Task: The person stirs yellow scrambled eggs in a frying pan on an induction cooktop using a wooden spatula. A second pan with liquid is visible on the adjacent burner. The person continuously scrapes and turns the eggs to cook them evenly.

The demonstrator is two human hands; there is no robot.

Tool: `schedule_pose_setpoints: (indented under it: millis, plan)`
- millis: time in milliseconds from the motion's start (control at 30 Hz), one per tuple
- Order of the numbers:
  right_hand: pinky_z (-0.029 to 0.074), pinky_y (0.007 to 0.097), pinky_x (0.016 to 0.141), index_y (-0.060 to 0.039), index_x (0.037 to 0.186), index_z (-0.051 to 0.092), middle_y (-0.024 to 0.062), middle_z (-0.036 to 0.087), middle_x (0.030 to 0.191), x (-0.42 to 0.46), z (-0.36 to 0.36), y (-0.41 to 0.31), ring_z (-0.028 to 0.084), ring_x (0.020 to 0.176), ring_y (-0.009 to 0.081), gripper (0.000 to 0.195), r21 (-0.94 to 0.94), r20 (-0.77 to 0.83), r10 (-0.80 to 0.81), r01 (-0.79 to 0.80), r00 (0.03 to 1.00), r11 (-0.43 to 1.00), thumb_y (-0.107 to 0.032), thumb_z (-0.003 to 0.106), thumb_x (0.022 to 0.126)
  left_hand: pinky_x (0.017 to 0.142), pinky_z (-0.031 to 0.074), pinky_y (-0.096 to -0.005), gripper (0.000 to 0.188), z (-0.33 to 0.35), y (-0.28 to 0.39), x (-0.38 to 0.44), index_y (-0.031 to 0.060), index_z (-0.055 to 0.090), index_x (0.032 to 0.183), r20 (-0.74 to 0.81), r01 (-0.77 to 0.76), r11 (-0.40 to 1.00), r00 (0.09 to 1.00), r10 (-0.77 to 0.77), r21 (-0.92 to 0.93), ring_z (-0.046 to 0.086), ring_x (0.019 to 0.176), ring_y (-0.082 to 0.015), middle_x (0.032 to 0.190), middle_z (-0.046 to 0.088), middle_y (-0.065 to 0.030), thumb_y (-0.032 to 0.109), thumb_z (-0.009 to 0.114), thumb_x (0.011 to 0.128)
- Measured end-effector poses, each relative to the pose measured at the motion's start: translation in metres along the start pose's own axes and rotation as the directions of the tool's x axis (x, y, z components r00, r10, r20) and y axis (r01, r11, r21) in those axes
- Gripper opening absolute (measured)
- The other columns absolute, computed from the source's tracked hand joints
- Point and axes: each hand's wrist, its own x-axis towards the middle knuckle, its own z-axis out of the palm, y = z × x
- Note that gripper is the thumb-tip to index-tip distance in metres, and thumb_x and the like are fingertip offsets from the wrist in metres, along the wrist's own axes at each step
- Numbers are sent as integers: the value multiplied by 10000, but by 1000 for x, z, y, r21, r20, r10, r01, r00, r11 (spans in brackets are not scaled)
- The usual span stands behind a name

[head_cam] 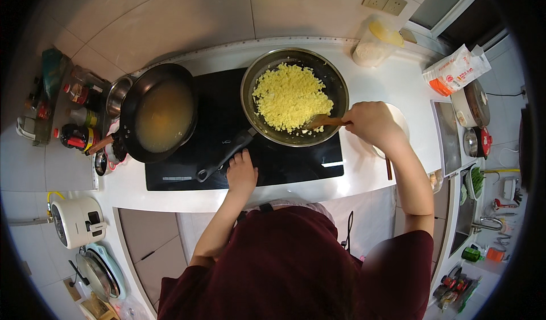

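My right hand (372, 121) grips the handle of a wooden spatula (326, 120). The spatula's blade dips into crumbled yellow scrambled egg (292, 96), at the lower right of the heap. This egg sits in a frying pan (339, 81) on the right side of a black glass cooktop (294, 162). Below the pan's dark handle (232, 151), my left hand (242, 170) rests at the cooktop's front with nothing in it. Its fingertips are close to the handle; whether they touch it I cannot tell.
A wok (128, 128) of cloudy liquid stands on the cooktop's left. Sauce bottles (76, 136) and a metal bowl (117, 96) crowd the left corner. On the right are a pale bowl (399, 117) partly behind my arm, a yellow-lidded container (375, 47) and a white bag (456, 70).
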Motion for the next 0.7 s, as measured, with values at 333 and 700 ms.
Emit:
schedule_pose_setpoints:
  millis: [333, 700]
  plan:
    - [517, 389, 719, -159, 904, 729, 54, 678, 835, 3, -25, -8, 653, 844, 250, 133, 100, 69, 76, -83, 995, 992, -222, 654, 815, 783, 440, -398, 336, -113, -16, 18, 36, 633, 1015, -438, -23, 993, 898, -30, -114, 592, 907, -308, 943, 647, -114, 333, 671, 863]
    - [505, 387, 710, -181, 975, 734, 68, 643, 837, -13, 3, -8, 637, 824, 265, 168, 137, 93, 130, -142, 987, 980, -218, 656, 831, 611, 508, -405, 374, -94, -27, 17, 47, 654, 954, -185, 10, 976, 981, -52, -219, 649, 723, -341, 800, 662, -127, 401, 691, 839]
